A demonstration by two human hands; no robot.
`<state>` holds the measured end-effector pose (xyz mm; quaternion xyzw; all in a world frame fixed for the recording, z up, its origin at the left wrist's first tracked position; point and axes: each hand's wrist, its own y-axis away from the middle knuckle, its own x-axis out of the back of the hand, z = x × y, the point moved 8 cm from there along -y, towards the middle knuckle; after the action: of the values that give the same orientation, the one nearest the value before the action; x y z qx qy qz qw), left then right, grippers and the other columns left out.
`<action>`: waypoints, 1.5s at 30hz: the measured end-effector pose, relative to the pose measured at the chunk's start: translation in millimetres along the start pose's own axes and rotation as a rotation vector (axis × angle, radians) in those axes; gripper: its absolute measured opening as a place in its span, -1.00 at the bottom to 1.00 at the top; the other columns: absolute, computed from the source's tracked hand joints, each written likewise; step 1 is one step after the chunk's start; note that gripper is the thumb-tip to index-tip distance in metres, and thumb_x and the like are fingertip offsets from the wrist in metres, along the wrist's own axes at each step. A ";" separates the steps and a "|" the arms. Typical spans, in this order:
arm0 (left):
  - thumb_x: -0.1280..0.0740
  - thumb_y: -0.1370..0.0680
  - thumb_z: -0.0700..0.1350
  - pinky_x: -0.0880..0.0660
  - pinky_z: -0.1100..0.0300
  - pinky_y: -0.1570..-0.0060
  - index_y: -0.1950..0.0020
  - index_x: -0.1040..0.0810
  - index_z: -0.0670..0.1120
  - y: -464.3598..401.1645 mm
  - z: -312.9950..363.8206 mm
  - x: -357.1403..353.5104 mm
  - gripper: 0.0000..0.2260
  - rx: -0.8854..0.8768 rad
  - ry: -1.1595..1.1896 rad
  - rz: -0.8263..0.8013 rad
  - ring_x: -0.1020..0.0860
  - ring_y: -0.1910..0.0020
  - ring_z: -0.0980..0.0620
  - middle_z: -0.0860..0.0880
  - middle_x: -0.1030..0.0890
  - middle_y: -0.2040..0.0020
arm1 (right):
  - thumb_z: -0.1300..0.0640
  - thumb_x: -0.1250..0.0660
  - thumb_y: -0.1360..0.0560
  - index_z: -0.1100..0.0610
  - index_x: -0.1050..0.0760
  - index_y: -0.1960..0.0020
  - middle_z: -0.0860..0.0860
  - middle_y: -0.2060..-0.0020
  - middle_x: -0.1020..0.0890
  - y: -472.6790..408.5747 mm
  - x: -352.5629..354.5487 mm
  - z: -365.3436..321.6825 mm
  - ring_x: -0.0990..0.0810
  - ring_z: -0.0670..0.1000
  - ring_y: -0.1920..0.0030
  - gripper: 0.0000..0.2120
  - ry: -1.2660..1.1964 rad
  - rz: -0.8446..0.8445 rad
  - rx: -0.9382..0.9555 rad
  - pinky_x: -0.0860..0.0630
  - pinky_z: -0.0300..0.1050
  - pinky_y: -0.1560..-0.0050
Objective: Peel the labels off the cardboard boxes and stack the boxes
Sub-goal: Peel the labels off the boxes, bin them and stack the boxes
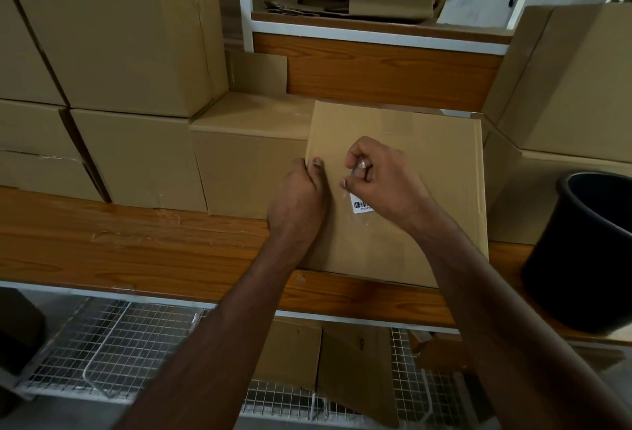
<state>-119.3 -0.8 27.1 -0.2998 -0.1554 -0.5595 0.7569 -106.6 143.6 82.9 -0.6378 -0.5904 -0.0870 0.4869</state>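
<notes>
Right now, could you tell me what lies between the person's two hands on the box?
In the head view, only bare cardboard of the box shows between the left hand and the right hand; the barcode label sits just below the right hand's fingers.

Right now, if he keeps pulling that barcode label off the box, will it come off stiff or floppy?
Probably floppy: the barcode label looks thin and flat against the box. It may cling to the right hand, whose fingertips pinch crinkled clear film.
</notes>
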 end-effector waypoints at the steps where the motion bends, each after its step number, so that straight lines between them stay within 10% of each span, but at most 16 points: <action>1: 0.05 -0.68 0.16 -0.32 0.08 0.21 -0.18 -0.42 -0.10 -0.3 -0.4 -0.4 -0.59 0.002 -0.002 -0.005 -0.45 0.19 -0.08 -0.05 -0.50 0.11 | 0.18 -0.52 -0.38 0.10 -0.50 0.07 -0.07 0.33 -0.55 0.6 1.0 -0.3 -0.48 -0.11 0.35 -0.77 -0.002 -0.008 -0.004 -0.50 -0.06 0.27; 36: 0.04 -0.69 0.12 -0.40 0.06 0.18 -0.20 -0.45 -0.12 -7.6 6.0 0.2 -0.59 -0.051 0.010 0.000 -0.51 0.13 -0.05 -0.05 -0.54 0.06 | 0.34 -0.34 -0.50 0.11 -0.58 -0.11 -0.07 0.27 -0.46 6.7 15.6 25.0 -0.36 -0.13 0.40 -0.76 -0.244 -0.020 0.064 -0.34 -0.27 0.38; 45: 0.04 -0.70 0.11 -0.23 0.18 0.37 -0.23 -0.45 -0.11 -11.0 6.0 -2.7 -0.60 -0.044 0.004 -0.011 -0.37 0.28 0.19 0.11 -0.39 0.21 | 0.35 -0.28 -0.53 0.11 -0.56 -0.15 0.19 0.13 -0.53 4.5 18.6 28.9 -0.34 -0.09 0.36 -0.73 -0.233 -0.010 0.070 -0.36 -0.22 0.34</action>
<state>-129.9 2.9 33.3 -0.3144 -0.1433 -0.5675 0.7473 -111.0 177.6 78.5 -0.6230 -0.6490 0.0058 0.4366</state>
